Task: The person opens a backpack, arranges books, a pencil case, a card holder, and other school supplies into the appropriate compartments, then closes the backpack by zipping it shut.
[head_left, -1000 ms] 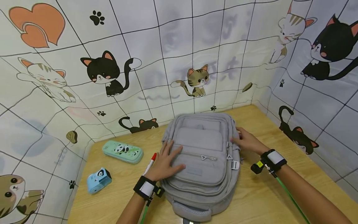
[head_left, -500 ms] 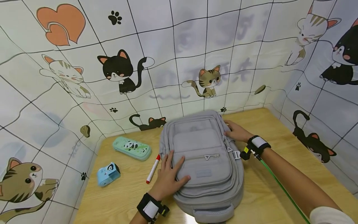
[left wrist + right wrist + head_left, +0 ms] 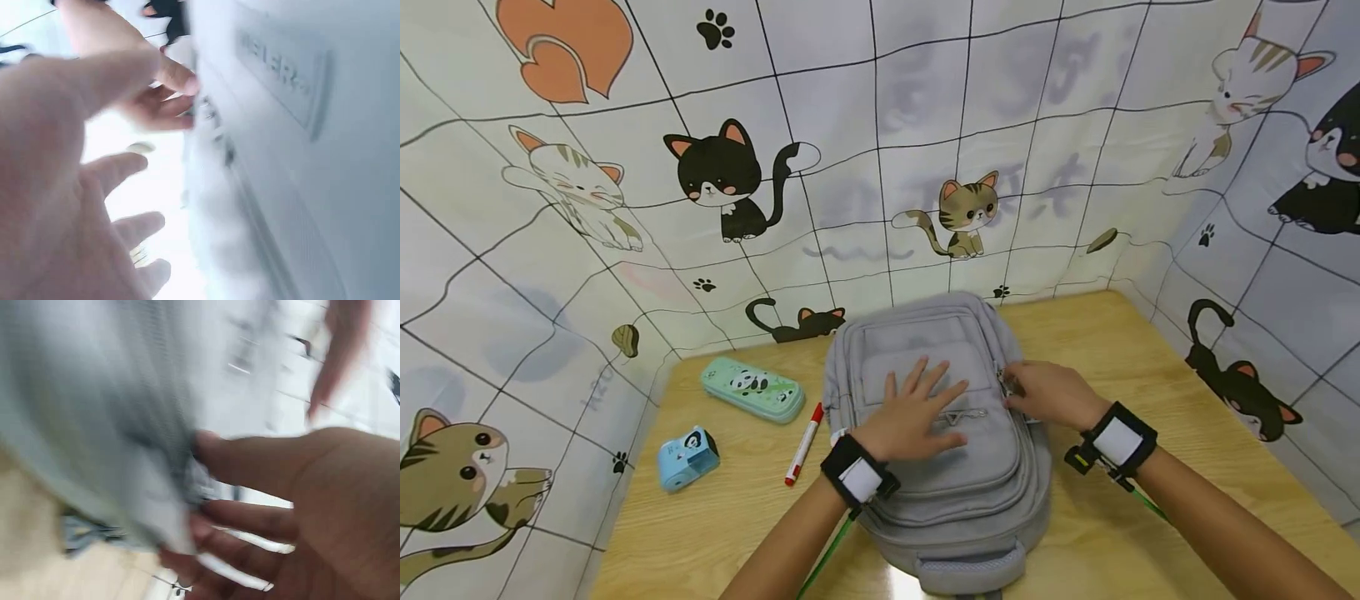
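A grey backpack (image 3: 958,475) lies front side up on the wooden table, its carry handle toward the person. My right hand (image 3: 1056,396) is at the bag's right edge, thumb and fingers pinching a zipper pull (image 3: 199,484), which is blurred in the right wrist view. Spread wide, my left hand (image 3: 910,421) is over the front pocket, near a horizontal zipper (image 3: 966,415). In the left wrist view its fingers (image 3: 128,169) are straight and stand off from the fabric.
Left of the backpack lie a red-capped white marker (image 3: 804,443), a green panda pencil case (image 3: 752,389) and a small blue panda-printed item (image 3: 688,458). A cat-print curtain (image 3: 850,167) surrounds the table's (image 3: 1150,417) back and sides.
My left hand has lifted from the backpack's left edge and moved right over its front. My right hand has come from behind the right side to the zipper. The backpack has turned slightly.
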Demonstrator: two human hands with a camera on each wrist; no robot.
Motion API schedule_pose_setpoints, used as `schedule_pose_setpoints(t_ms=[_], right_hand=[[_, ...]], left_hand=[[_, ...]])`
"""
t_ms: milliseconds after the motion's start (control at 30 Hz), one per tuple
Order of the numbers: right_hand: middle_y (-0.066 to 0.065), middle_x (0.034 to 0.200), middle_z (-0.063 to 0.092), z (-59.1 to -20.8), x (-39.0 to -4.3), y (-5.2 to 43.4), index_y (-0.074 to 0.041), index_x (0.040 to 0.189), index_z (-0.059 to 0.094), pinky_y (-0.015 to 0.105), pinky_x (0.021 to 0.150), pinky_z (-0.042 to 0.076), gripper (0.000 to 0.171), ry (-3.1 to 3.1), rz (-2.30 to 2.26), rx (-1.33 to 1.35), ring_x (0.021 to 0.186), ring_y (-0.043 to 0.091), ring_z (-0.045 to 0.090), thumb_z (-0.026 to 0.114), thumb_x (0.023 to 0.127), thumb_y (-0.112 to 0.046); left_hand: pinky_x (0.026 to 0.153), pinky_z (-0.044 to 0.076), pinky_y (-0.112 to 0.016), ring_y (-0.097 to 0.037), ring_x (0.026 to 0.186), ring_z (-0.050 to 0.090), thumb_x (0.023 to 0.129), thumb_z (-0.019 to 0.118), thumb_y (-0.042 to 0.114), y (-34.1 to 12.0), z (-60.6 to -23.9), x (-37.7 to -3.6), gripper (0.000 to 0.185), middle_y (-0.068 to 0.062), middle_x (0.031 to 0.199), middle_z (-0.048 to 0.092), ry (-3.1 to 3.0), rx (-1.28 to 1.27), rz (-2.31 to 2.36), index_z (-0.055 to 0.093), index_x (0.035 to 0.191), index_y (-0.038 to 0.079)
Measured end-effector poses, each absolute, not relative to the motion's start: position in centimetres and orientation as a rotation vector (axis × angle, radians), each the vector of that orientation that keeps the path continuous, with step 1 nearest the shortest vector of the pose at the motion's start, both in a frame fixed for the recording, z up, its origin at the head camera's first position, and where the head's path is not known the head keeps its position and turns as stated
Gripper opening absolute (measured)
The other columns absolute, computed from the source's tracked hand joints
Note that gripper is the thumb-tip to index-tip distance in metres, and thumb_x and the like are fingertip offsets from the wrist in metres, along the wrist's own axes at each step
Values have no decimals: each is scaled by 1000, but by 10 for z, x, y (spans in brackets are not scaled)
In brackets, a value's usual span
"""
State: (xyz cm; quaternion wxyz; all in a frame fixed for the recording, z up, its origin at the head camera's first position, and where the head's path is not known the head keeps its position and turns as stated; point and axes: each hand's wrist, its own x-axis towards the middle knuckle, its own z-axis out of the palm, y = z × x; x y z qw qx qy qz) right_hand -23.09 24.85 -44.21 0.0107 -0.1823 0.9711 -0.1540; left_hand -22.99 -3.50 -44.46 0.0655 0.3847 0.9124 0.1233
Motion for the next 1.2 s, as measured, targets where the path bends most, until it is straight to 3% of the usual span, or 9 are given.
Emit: schedule_pose_setpoints(t_ms=[233, 367, 500, 733, 1033, 1200], right_hand=[[11, 84, 70, -462, -215, 243, 0, 110, 68, 35, 53, 51, 22, 3251, -214, -736, 69, 24, 67, 79, 91, -3], [14, 85, 71, -463, -210, 245, 2, 105, 73, 39, 57, 55, 19, 3295, -120, -786, 73, 28, 68, 81, 88, -1], [10, 85, 67, -461, -202, 246, -1, 93, 73, 38, 59, 54, 16, 3342, -66, -870, 73, 24, 61, 85, 82, -1], [3, 81, 56, -457, -179, 248, -6, 84, 68, 31, 58, 47, 17, 3329, -101, -924, 71, 15, 52, 83, 84, 1], [-7, 81, 53, -449, -142, 248, -16, 82, 67, 22, 60, 40, 19, 3103, -341, -887, 70, 2, 44, 80, 85, -2], [-10, 78, 51, -447, -130, 253, -20, 79, 67, 20, 60, 37, 24, 2971, -551, -831, 69, -1, 41, 77, 86, 1]], left_hand=[[121, -3, -83, -33, 167, -9, 93, 67, 72, 6, -469, -257, 87, 4, 181, 1, 2624, 1111, 210, 30, 167, 45], [121, -1, -83, -32, 168, -7, 92, 67, 73, 6, -478, -258, 87, 5, 181, 1, 2636, 1120, 242, 30, 166, 48], [122, 3, -82, -31, 168, -3, 92, 65, 75, 4, -470, -256, 85, 6, 181, 5, 2655, 1106, 199, 32, 165, 47], [123, 1, -80, -31, 168, -4, 94, 63, 74, 1, -461, -252, 85, 4, 182, 4, 2650, 1123, 188, 31, 167, 45], [123, 0, -81, -32, 168, -4, 95, 64, 72, -1, -460, -253, 85, 3, 182, 3, 2650, 1113, 185, 30, 167, 43], [121, -7, -81, -31, 168, -11, 94, 67, 71, 1, -471, -260, 87, 4, 182, -1, 2608, 1120, 259, 28, 168, 44]])
